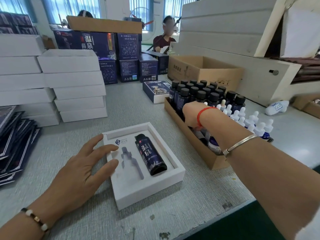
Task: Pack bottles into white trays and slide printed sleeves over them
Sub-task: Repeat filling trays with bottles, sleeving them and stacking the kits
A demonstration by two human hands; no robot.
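Observation:
A white tray (150, 193) lies on the table in front of me. A dark blue labelled bottle (150, 155) lies in its right slot, and the dropper-shaped slot (131, 163) on its left holds nothing. My left hand (83, 168) rests with spread, straight fingers on the tray's left edge. My right hand (192, 115) reaches down into a shallow cardboard box (195, 141) holding several black-capped bottles (200, 94) and white-topped dropper bottles (251, 122). Its fingers are hidden inside the box.
Flat dark printed sleeves (13, 144) are stacked at the left edge. Stacks of white trays (76, 87) stand behind them. A sleeved pack (155, 90), dark cartons and an open cardboard box (204, 70) sit further back. A person (164, 38) sits across the table.

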